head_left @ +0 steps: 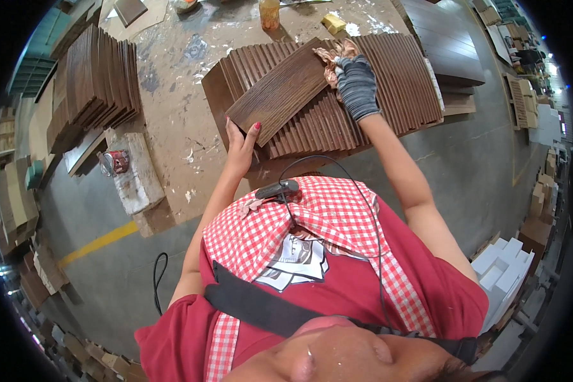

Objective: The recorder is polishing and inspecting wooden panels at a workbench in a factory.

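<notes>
A dark brown wood-grain board (280,92) lies slantwise over a long row of similar brown boards (398,76) stacked on edge. My bare left hand (240,149) grips the board's near left end, thumb and fingers at its edge. In a grey knitted glove, my right hand (358,89) presses a crumpled tan rag (335,57) at the board's far right end. The gloved fingers are partly hidden by the rag.
On the paint-spotted worktable (178,83) stand an amber bottle (269,14) and a yellow sponge (333,24). More brown boards (102,76) are stacked at left, near a red tin (114,162) on a stained white block (137,184). A large dark panel (442,41) lies at the right.
</notes>
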Available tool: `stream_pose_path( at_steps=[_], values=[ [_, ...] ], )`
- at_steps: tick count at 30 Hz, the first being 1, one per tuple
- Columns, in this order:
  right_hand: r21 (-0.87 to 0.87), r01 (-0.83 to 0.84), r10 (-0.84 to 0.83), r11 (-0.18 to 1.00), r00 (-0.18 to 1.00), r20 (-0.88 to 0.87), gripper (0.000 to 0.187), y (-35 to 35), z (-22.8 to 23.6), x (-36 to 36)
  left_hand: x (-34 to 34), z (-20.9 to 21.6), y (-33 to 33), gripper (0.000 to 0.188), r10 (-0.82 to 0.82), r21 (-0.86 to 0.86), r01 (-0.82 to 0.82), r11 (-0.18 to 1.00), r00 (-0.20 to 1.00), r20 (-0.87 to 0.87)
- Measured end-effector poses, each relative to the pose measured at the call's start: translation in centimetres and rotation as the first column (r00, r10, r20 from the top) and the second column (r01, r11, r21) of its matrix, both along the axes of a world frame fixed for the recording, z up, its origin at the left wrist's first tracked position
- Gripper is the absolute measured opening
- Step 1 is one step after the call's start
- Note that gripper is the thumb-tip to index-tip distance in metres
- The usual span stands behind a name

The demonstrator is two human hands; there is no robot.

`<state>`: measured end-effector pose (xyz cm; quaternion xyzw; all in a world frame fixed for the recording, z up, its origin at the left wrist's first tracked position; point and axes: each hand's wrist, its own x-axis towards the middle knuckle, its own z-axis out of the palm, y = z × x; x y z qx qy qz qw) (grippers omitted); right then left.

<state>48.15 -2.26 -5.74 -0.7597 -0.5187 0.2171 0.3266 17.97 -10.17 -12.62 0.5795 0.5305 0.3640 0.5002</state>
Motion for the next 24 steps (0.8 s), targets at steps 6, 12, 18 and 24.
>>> stream_pose_path(
  at_steps=[6, 12, 18, 24],
  values=[
    [0.129, -0.493, 0.482, 0.86, 0.869, 0.111, 0.016, -7.3, -1.3, -11.2, -2.2, -0.7, -0.2, 0.078, 0.039, 0.018, -0.039, 0.999, 0.999, -0.026],
    [-0.068, -0.401, 0.4, 0.913, 0.854, 0.333, 0.021, -3.3, 1.6, -3.1, -3.3, -1.3, 0.2, 0.072, 0.151, -0.031, -0.149, 0.988, 0.98, 0.127],
    [0.278, -0.229, 0.184, 0.933, 0.967, 0.179, 0.02, -0.3, 0.5, 0.4, -1.0, 5.4, -0.1, 0.042, 0.216, 0.018, -0.243, 0.97, 0.89, 0.402],
    [0.599, -0.361, 0.33, 0.715, 0.929, 0.167, 0.025, 0.7, 9.7, -4.9, -0.5, 9.7, -0.8, 0.024, 0.177, 0.08, -0.24, 0.967, 0.868, 0.465]
  ],
)
